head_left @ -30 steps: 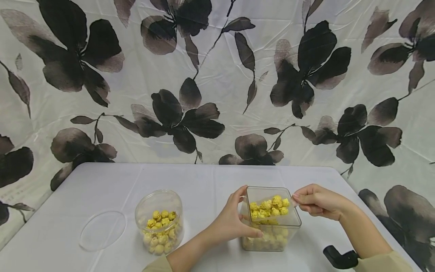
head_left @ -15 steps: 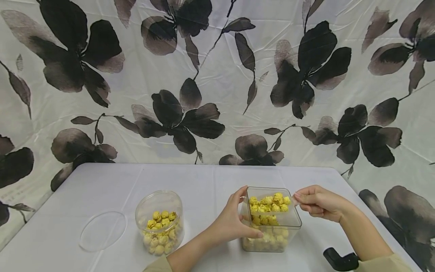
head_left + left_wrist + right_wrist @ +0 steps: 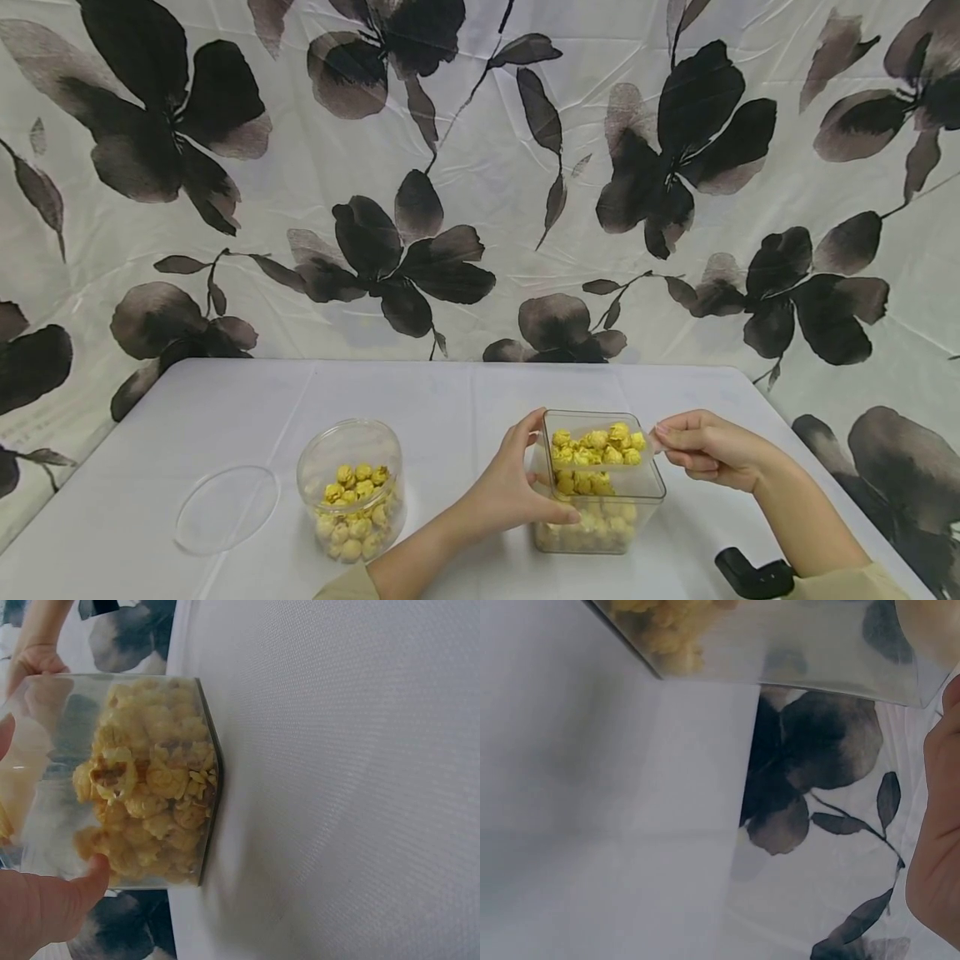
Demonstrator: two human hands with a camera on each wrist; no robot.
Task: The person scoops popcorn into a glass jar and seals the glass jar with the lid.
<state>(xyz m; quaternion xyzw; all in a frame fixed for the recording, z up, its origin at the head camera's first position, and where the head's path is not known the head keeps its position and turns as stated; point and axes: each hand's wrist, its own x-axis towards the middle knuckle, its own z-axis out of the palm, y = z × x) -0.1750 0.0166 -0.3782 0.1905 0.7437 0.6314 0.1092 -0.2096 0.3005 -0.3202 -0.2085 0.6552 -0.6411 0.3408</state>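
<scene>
In the head view, a clear square container (image 3: 645, 508) part full of yellow popcorn (image 3: 588, 483) stands on the table. My left hand (image 3: 510, 487) grips its left side, the thumb (image 3: 75, 896) pressed to the wall in the left wrist view. At the right rim my right hand (image 3: 712, 450) pinches the pale end of what looks like a clear scoop (image 3: 657, 442). Its body reaches inside the container and bears a heap of popcorn (image 3: 600, 442). The scoop's outline is hard to make out through the clear walls.
A clear round jar (image 3: 348, 442) with popcorn stands left of my left forearm. Farther left a clear round lid (image 3: 227, 510) lies flat on the white table (image 3: 420, 392). A black device (image 3: 753, 575) sits at my right wrist. Behind hangs a floral cloth (image 3: 525, 183).
My right hand has shifted slightly to the right. The popcorn on the scoop has moved right and a little up, uncovering more popcorn below. My left hand stays put.
</scene>
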